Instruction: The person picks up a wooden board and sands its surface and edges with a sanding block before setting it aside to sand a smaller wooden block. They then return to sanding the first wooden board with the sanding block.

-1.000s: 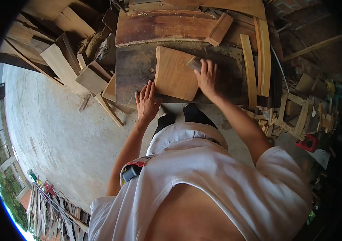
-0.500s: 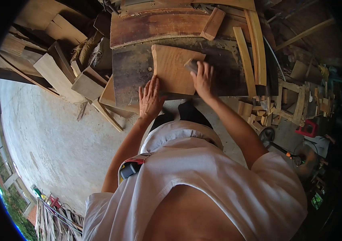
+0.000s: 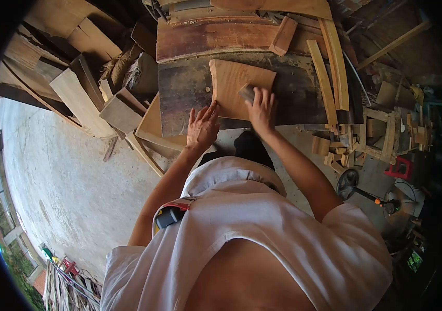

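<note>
A pale brown wooden board (image 3: 231, 78) with a curved left edge lies flat on a dark, dusty work surface (image 3: 184, 78). My left hand (image 3: 203, 124) is at the board's lower left edge, its fingers stretched out and the fingertips touching the wood. My right hand (image 3: 263, 111) grips a small sanding block (image 3: 247, 93) that rests on the board's upper face, right of the middle. The block's underside and part of its body are hidden beneath my fingers.
Behind the board lie a reddish-brown plank (image 3: 210, 41) and a short wooden piece (image 3: 284, 36). Long curved strips (image 3: 323, 78) lie to the right. Offcuts (image 3: 78, 98) are heaped at left, with more scraps and a red stool (image 3: 400, 168) at right.
My right hand has slid the sanding block left and toward me across the board. The left hand stays at the board's edge. The whole view has shifted slightly.
</note>
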A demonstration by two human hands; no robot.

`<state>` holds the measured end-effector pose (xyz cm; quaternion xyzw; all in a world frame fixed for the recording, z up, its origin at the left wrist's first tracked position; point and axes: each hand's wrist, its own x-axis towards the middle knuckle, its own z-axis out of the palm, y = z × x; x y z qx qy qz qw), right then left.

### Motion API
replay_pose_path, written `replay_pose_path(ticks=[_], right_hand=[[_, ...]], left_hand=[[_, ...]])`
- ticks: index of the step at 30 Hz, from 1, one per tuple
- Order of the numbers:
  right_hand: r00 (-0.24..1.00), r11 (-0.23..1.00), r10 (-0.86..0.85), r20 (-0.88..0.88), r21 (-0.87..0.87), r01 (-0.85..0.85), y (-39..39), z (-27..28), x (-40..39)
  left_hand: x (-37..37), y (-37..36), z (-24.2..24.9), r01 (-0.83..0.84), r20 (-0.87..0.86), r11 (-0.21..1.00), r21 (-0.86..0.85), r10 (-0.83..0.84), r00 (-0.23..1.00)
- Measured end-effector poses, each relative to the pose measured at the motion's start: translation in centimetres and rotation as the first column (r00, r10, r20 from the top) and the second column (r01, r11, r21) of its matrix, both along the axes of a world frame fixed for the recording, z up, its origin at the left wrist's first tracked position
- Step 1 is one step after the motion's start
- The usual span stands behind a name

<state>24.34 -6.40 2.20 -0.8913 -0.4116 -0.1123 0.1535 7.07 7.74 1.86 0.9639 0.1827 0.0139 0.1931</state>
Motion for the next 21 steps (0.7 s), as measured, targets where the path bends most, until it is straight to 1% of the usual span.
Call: replay_pose_path(ticks=[1,2,4,5,6,7,8,9,10,11,13,15,17,18,19,21], right_hand=[[0.994,0.994,0.103,-0.033,-0.016,-0.104,-1.0,0.1,-2.1],[0.994,0.994,0.107,-0.027,-0.018,-0.107,-1.4,0.2,-2.5],[0.93,0.938,0.339,-0.138,-0.02,-0.345,-2.3,0.1,-2.4],[0.92,0.924,0.378,-0.103,-0.026,-0.382,-1.9,-0.1,-0.7],[0.941,0.939,0.339,-0.028,-0.054,-0.34,-0.9,-0.5,1.5],[0.972,0.972,0.233,0.028,-0.024,-0.233,0.7,-0.7,3.9],[0.992,0.993,0.108,0.067,0.044,-0.111,2.5,-0.6,6.4],[0.999,0.999,-0.045,0.01,0.006,0.045,4.2,-0.8,8.4],[0.987,0.986,-0.161,-0.01,-0.035,0.161,5.6,-0.8,9.2],[0.985,0.985,-0.169,-0.023,-0.033,0.168,5.6,-1.1,8.1],[0.996,0.999,-0.013,0.088,0.047,0.009,5.3,-1.1,5.4],[0.982,0.984,0.176,-0.067,0.037,-0.174,2.9,-1.2,0.1],[0.942,0.946,0.324,-0.09,0.007,-0.325,1.2,-0.8,-1.5],[0.905,0.912,0.41,-0.114,0.07,-0.404,1.5,-1.3,0.0],[0.883,0.884,0.466,-0.045,0.058,-0.464,2.2,-1.3,1.6],[0.924,0.923,0.383,0.011,0.037,-0.383,5.4,-0.9,5.1]], left_hand=[[0.0,-0.1,0.0,-0.017,-0.003,0.999,-0.033,0.017,1.0],[0.0,-0.1,0.0,-0.026,0.0,0.999,-0.044,0.026,1.0],[-0.1,-0.1,0.1,-0.023,-0.012,0.999,-0.041,0.022,1.0],[-0.2,0.1,0.2,-0.014,-0.028,0.999,-0.03,0.013,1.0],[-0.2,0.1,0.3,-0.025,-0.03,0.999,-0.028,0.024,0.999],[-0.2,0.1,0.3,-0.025,-0.028,0.999,-0.024,0.024,0.999],[-0.2,-0.1,0.4,-0.024,-0.028,1.0,-0.02,0.023,0.999],[0.1,-0.1,0.4,-0.029,-0.033,1.0,-0.013,0.028,0.999],[0.2,-0.3,0.4,-0.049,-0.028,0.998,-0.025,0.049,0.998],[0.0,-0.5,0.4,-0.065,-0.026,0.997,-0.04,0.064,0.998],[0.2,-0.5,0.8,-0.07,-0.045,0.997,-0.042,0.068,0.997],[0.2,-0.7,0.9,-0.095,-0.062,0.994,-0.048,0.092,0.994],[0.2,-0.5,0.5,-0.093,-0.04,0.991,-0.1,0.089,0.995],[0.3,-0.4,0.6,-0.098,-0.045,0.99,-0.099,0.094,0.995],[0.2,-0.3,0.6,-0.085,-0.015,0.989,-0.125,0.084,0.996],[0.2,-0.5,0.7,-0.066,0.013,0.986,-0.15,0.069,0.998]])
